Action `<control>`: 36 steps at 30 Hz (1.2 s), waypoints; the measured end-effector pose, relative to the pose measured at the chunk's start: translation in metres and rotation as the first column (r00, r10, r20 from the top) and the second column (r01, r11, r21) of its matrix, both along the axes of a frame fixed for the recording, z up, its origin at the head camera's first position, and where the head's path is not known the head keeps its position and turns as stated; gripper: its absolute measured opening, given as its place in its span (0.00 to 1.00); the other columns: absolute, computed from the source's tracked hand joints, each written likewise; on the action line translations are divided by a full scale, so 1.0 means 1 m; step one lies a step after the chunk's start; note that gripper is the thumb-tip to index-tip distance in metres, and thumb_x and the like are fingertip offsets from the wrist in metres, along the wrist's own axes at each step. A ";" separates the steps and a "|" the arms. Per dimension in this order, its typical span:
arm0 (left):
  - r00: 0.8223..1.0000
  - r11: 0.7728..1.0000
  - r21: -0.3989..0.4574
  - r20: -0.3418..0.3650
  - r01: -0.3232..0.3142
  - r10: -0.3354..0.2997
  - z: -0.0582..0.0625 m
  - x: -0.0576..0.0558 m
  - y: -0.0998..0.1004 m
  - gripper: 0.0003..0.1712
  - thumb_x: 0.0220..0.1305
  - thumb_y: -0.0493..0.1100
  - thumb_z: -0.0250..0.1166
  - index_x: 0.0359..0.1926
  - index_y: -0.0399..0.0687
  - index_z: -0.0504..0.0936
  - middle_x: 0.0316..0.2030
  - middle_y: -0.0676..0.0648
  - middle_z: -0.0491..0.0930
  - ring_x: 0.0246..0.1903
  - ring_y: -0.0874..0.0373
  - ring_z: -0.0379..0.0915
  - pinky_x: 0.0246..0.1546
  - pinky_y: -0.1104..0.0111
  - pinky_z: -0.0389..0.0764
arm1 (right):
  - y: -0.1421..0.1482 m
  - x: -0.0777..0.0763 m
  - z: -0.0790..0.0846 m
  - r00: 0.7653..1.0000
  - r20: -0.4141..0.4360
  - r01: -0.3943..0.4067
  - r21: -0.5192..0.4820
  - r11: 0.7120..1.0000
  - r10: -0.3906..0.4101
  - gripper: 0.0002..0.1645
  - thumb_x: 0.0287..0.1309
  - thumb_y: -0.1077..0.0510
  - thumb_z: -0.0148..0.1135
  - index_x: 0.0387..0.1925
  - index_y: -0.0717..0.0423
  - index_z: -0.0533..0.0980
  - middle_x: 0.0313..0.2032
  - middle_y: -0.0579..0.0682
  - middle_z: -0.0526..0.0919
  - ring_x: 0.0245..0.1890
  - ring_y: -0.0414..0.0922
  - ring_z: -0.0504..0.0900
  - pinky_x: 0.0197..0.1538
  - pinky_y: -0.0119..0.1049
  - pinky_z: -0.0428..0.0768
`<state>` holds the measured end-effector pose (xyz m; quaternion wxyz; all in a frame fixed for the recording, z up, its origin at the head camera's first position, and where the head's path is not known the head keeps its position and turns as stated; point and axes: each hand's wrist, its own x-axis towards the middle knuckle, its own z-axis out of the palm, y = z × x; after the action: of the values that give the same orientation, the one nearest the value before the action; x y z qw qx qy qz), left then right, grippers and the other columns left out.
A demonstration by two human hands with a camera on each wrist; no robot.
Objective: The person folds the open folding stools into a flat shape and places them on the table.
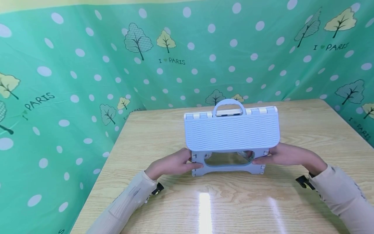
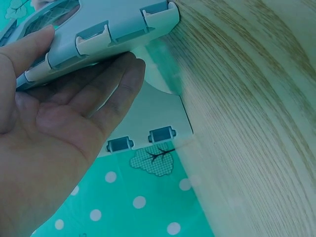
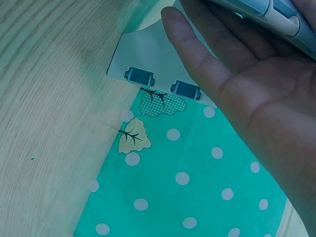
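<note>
A pale blue folding step stool [image 1: 232,131] stands in the middle of the table, its ridged top tilted toward me. An arched carry handle [image 1: 229,101] sticks up at the top's far edge. Below hangs the front leg panel [image 1: 229,168] with its wide oval opening. My left hand [image 1: 175,162] holds that panel's left end, thumb in front and fingers behind it. At the right end, my right hand [image 1: 287,155] grips the same panel, thumb near the opening. Behind the fingers, both wrist views show a second leg panel [image 2: 148,116] with hinge slots.
The stool stands on a light wood-grain table [image 1: 152,130]. A green dotted cloth [image 1: 87,65] printed with trees hangs behind the table and along its left and right sides. Light reflections show on the tabletop in front of the stool.
</note>
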<state>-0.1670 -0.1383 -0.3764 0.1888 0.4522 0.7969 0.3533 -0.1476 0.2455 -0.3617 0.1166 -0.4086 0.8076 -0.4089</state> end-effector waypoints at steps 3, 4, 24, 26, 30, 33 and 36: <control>1.000 1.000 -0.006 -0.007 0.002 -0.003 -0.001 -0.001 0.000 0.30 0.74 0.42 0.59 0.72 0.46 0.61 0.57 0.44 0.79 0.48 0.65 0.76 0.51 0.69 0.78 | 0.001 -0.001 -0.001 1.000 0.003 -0.017 -0.007 1.000 0.017 0.42 0.64 0.62 0.65 0.72 0.51 0.54 0.49 0.53 0.77 0.45 0.47 0.81 0.46 0.37 0.79; 1.000 1.000 -0.007 -0.006 0.002 -0.002 -0.001 -0.001 0.000 0.29 0.74 0.42 0.59 0.71 0.46 0.61 0.57 0.44 0.79 0.47 0.65 0.76 0.50 0.69 0.78 | 0.001 -0.001 -0.001 1.000 0.002 -0.018 -0.007 1.000 0.018 0.42 0.64 0.62 0.65 0.72 0.51 0.54 0.49 0.53 0.77 0.45 0.47 0.81 0.46 0.37 0.79; 1.000 1.000 0.001 0.023 -0.004 0.004 0.001 0.000 -0.001 0.32 0.74 0.42 0.59 0.73 0.48 0.58 0.58 0.43 0.78 0.47 0.64 0.76 0.49 0.68 0.78 | 0.000 -0.003 -0.001 0.999 0.013 -0.049 -0.031 0.998 0.050 0.37 0.65 0.64 0.64 0.69 0.50 0.58 0.48 0.52 0.77 0.45 0.45 0.80 0.44 0.37 0.79; 1.000 1.000 0.002 0.017 -0.004 0.004 0.001 -0.001 -0.001 0.32 0.74 0.42 0.59 0.73 0.48 0.58 0.58 0.44 0.78 0.47 0.64 0.75 0.50 0.68 0.78 | 0.000 -0.003 -0.001 0.998 0.010 -0.055 -0.036 0.998 0.056 0.37 0.65 0.64 0.64 0.70 0.50 0.58 0.48 0.52 0.77 0.45 0.45 0.80 0.44 0.37 0.79; 1.000 1.000 0.006 0.017 -0.004 0.004 0.001 -0.001 -0.001 0.32 0.74 0.43 0.59 0.73 0.49 0.58 0.58 0.44 0.78 0.48 0.64 0.75 0.50 0.68 0.78 | 0.001 -0.003 -0.001 0.998 0.007 -0.059 -0.037 0.998 0.059 0.38 0.65 0.64 0.64 0.70 0.50 0.58 0.48 0.52 0.77 0.45 0.45 0.80 0.44 0.37 0.79; 1.000 1.000 0.008 0.022 -0.002 0.002 0.000 -0.001 -0.001 0.33 0.74 0.43 0.59 0.74 0.49 0.58 0.59 0.44 0.77 0.48 0.64 0.75 0.50 0.69 0.78 | 0.001 -0.003 -0.001 0.998 0.008 -0.060 -0.036 0.998 0.060 0.38 0.65 0.64 0.64 0.70 0.50 0.58 0.49 0.52 0.78 0.45 0.45 0.80 0.44 0.37 0.79; 1.000 1.000 0.006 0.019 -0.003 0.003 0.000 -0.002 -0.002 0.33 0.74 0.43 0.59 0.74 0.49 0.57 0.60 0.45 0.77 0.48 0.64 0.74 0.50 0.69 0.78 | 0.000 -0.003 -0.002 0.998 0.006 -0.062 -0.036 0.997 0.062 0.37 0.65 0.64 0.64 0.70 0.50 0.58 0.49 0.52 0.78 0.45 0.46 0.80 0.45 0.36 0.79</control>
<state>-0.1686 -0.1399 -0.3766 0.1945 0.4481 0.7946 0.3605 -0.1507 0.2459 -0.3634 0.1249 -0.4341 0.7865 -0.4212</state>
